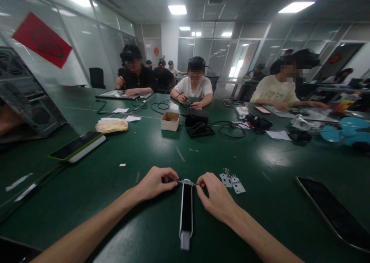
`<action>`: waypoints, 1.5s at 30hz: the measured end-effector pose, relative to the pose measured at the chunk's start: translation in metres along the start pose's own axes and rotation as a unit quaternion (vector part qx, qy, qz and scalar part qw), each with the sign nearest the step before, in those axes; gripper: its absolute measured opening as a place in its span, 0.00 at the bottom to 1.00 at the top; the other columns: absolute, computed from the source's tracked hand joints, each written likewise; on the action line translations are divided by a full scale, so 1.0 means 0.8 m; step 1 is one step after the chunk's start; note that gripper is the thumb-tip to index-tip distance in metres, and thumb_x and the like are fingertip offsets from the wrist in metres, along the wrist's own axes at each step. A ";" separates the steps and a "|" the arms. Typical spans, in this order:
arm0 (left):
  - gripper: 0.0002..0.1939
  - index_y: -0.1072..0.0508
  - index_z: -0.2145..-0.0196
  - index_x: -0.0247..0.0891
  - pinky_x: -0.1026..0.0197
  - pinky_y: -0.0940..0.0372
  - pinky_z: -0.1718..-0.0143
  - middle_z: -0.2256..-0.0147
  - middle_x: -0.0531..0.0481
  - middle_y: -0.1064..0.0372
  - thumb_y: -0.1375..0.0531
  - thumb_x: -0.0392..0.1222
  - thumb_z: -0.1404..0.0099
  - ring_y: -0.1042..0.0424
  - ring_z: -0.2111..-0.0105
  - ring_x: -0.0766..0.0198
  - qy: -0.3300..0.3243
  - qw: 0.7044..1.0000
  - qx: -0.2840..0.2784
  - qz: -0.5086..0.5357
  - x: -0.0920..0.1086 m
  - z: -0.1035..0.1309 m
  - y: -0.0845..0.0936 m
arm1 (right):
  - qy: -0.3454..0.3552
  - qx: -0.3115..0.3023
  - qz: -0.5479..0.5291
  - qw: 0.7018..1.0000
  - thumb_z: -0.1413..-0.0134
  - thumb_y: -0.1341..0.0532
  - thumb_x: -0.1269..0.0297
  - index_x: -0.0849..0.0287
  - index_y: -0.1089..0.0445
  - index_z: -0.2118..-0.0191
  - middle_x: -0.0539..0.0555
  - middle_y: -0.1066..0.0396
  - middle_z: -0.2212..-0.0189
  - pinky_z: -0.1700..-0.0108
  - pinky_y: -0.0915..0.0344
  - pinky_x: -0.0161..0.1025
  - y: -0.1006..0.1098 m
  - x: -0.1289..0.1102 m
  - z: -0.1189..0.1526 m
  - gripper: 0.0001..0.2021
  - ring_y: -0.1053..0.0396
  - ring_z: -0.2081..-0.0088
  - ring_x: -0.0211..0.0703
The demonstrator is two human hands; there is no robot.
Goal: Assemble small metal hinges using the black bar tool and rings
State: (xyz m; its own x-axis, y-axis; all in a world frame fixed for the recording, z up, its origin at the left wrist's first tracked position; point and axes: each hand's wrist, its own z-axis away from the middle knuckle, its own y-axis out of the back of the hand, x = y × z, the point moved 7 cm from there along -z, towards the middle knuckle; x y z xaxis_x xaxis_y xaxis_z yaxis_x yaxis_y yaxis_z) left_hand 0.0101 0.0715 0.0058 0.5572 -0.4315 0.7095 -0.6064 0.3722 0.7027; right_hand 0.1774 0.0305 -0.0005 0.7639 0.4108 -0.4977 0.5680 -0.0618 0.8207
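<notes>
A long, narrow white-and-black device [186,209] lies on the green table, pointing away from me, with a pale flat end toward me. Across its far end sits a small grey metal piece [187,182]. My left hand [158,182] pinches the left end of this piece between thumb and fingers. At the opposite end, my right hand [214,196] is closed in a similar pinch. The fingertips partly hide what they grip. Just beyond my right hand lie several thin metal plates [232,182] and a few small rings [226,171].
A phone [332,213] lies at the right, and a green-edged phone on a white block [78,145] at the left. Farther off are a small open box [170,122], a black stand [199,124], cables and blue fan blades [347,131]. Several people sit across the table [144,147].
</notes>
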 end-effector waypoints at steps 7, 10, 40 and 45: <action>0.06 0.25 0.64 0.36 0.67 0.36 0.69 0.68 0.52 0.24 0.39 0.38 0.41 0.27 0.71 0.67 0.007 1.000 -0.016 0.016 -0.002 -0.001 -0.002 | -0.004 -0.014 -0.005 1.000 0.42 0.47 0.71 0.60 0.35 0.66 0.55 0.34 0.68 0.66 0.37 0.40 -0.001 0.000 0.000 0.05 0.36 0.67 0.43; 0.07 0.25 0.64 0.36 0.66 0.36 0.68 0.68 0.52 0.24 0.39 0.39 0.41 0.27 0.70 0.66 0.012 1.000 -0.016 0.021 -0.004 -0.001 -0.003 | 0.001 -0.014 -0.007 1.000 0.43 0.47 0.71 0.60 0.34 0.66 0.55 0.34 0.68 0.66 0.37 0.40 -0.001 0.000 0.001 0.05 0.36 0.67 0.43; 0.09 0.24 0.62 0.37 0.67 0.38 0.65 0.67 0.52 0.24 0.43 0.41 0.34 0.27 0.68 0.64 -0.031 0.999 -0.037 -0.015 0.011 -0.001 -0.013 | 0.021 -0.036 0.003 0.999 0.41 0.46 0.71 0.60 0.33 0.64 0.54 0.33 0.67 0.65 0.38 0.40 -0.001 -0.008 -0.001 0.05 0.36 0.66 0.43; 0.09 0.24 0.61 0.37 0.68 0.39 0.69 0.68 0.52 0.25 0.40 0.40 0.38 0.29 0.72 0.67 -0.005 0.999 -0.040 -0.023 0.011 -0.001 -0.010 | 0.020 -0.030 -0.005 0.999 0.42 0.47 0.71 0.61 0.34 0.65 0.55 0.33 0.68 0.64 0.37 0.41 0.000 -0.007 -0.001 0.05 0.36 0.65 0.44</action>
State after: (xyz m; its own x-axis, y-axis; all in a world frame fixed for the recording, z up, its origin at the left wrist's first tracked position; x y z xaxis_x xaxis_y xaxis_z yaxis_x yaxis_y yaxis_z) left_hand 0.0205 0.0656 0.0069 0.5770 -0.4581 0.6761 -0.5329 0.4161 0.7368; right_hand 0.1727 0.0288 0.0024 0.7445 0.4469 -0.4960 0.5555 -0.0023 0.8315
